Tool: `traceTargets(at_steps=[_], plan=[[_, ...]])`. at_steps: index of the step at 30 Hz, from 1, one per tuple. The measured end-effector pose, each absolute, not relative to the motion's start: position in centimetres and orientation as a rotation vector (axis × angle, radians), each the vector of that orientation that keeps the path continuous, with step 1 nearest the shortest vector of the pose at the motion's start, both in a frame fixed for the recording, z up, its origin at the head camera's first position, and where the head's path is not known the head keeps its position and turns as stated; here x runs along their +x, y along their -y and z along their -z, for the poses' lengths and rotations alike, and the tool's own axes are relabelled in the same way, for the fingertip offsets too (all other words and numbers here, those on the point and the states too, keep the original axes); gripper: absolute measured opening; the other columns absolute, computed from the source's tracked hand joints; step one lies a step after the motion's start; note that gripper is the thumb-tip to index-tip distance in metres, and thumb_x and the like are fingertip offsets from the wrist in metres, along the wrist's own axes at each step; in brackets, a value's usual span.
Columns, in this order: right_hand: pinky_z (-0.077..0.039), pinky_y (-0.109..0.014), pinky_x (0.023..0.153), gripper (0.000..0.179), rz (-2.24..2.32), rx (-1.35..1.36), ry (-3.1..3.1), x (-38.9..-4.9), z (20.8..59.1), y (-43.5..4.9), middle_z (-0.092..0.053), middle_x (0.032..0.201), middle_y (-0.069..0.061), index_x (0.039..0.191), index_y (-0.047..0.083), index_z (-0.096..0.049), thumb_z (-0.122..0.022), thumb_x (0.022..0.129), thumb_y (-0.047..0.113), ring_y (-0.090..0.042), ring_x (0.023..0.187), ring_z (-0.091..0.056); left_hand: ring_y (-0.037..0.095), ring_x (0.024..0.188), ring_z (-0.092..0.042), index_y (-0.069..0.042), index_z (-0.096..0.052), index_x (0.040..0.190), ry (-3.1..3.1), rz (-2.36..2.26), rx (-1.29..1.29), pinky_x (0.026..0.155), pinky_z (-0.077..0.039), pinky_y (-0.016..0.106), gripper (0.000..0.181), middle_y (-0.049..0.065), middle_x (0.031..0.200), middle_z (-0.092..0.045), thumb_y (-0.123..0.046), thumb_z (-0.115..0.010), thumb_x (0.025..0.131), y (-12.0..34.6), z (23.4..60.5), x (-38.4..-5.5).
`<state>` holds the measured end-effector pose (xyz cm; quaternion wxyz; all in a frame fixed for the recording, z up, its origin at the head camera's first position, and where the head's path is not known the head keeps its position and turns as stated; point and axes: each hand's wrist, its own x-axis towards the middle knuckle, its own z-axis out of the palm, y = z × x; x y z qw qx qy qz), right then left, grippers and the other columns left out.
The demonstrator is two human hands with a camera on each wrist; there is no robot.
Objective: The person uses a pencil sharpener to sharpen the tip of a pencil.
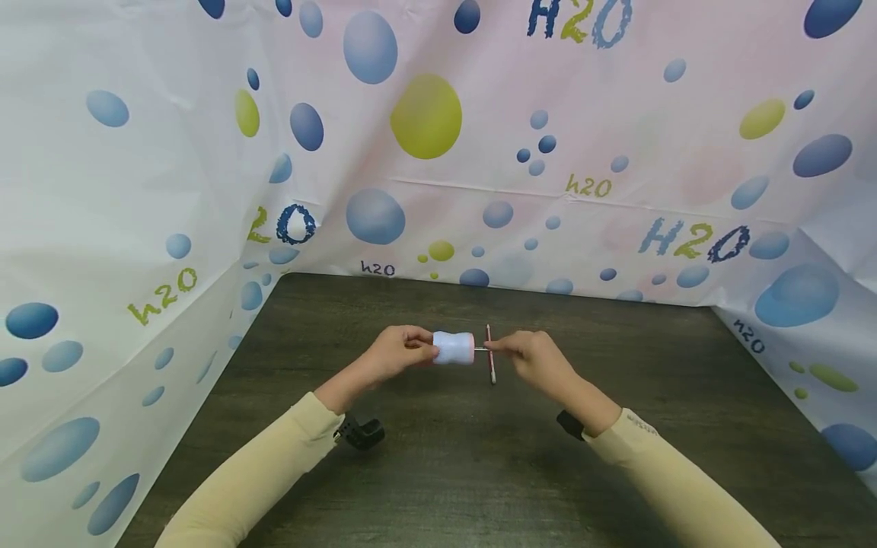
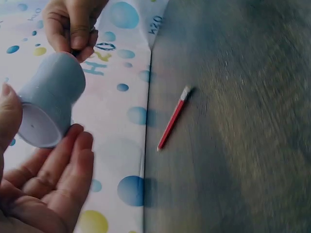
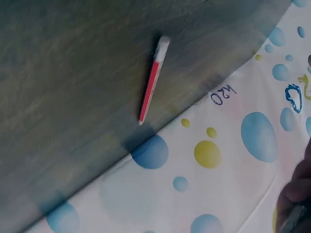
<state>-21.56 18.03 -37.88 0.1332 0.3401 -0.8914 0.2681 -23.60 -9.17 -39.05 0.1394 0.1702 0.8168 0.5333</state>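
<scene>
In the head view, my left hand point(image 1: 396, 353) holds a pale blue, waisted cylinder point(image 1: 453, 348) by its left end, thumb on the near side. The cylinder lies level in the air and has a pinkish rim at its right end. A thin metal rod point(image 1: 480, 349) sticks out of that end, and the fingertips of my right hand point(image 1: 536, 359) pinch its outer part. From the left wrist, the cylinder point(image 2: 54, 85) shows a pale, recessed end face with a small dark spot. Behind the rod, a red pencil point(image 1: 492, 371) with a white end lies on the table.
The dark wooden table point(image 1: 438, 472) spreads under both hands. White sheets with blue and green dots point(image 1: 548, 183) hang along its back and sides. A black wrist camera point(image 1: 361, 432) sits below the left wrist.
</scene>
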Motion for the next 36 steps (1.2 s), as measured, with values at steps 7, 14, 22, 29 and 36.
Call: traceTargets(at_steps=[7, 14, 22, 29, 36], plan=[[-0.046, -0.020, 0.057, 0.021, -1.219, 0.859, 2.957, -22.4, 37.6, -18.8, -0.076, 0.093, -0.017, 0.111, -0.004, -0.073, -0.061, 0.095, 0.003, -0.010, 0.068, -0.062, 0.026, 0.107, -0.068, -0.005, -0.066, 0.125, -2.709, -1.297, 0.865, 0.090, -0.059, 0.035, 0.050, 0.013, 0.119, -0.070, -0.016, -0.082, 0.079, 9.0, 39.4, -22.8], [-0.038, -0.024, 0.053, 0.027, -1.588, 0.798, 3.046, -22.9, 37.8, -19.5, -0.065, 0.076, 0.000, 0.117, -0.009, -0.067, -0.054, 0.100, 0.009, -0.006, 0.055, -0.039, 0.027, 0.110, -0.066, -0.006, -0.064, 0.120, -2.847, -1.183, 1.144, 0.094, -0.057, 0.040, 0.051, 0.011, 0.122, -0.067, -0.006, -0.085, 0.074, 8.6, 39.3, -22.4], [-0.058, -0.041, 0.078, 0.026, -1.427, 0.801, 2.938, -22.5, 38.1, -19.1, -0.069, 0.113, -0.025, 0.119, -0.002, -0.068, -0.058, 0.099, 0.011, -0.031, 0.094, -0.066, 0.032, 0.131, -0.053, -0.008, -0.041, 0.145, -2.625, -1.432, 0.980, 0.110, -0.047, 0.045, 0.079, 0.016, 0.144, -0.048, -0.017, -0.084, 0.079, 8.6, 38.9, -22.9], [-0.059, -0.037, 0.080, 0.022, -1.127, 0.726, 2.802, -21.9, 37.4, -18.8, -0.072, 0.115, -0.015, 0.114, 0.007, -0.073, -0.064, 0.094, 0.007, -0.030, 0.105, -0.068, 0.036, 0.114, -0.066, 0.001, -0.049, 0.141, -2.333, -1.584, 0.464, 0.099, -0.055, 0.047, 0.067, 0.025, 0.127, -0.064, -0.053, -0.046, 0.101, 9.6, 38.3, -23.5], [-0.057, -0.028, 0.066, 0.021, -0.723, 0.977, 2.500, -21.9, 37.7, -18.3, -0.076, 0.095, -0.011, 0.102, 0.003, -0.076, -0.070, 0.084, -0.006, -0.023, 0.084, -0.071, 0.032, 0.099, -0.073, 0.009, -0.058, 0.130, -2.096, -1.586, 0.329, 0.094, -0.057, 0.048, 0.058, 0.025, 0.111, -0.071, -0.041, -0.051, 0.102, 9.5, 38.6, -23.6]])
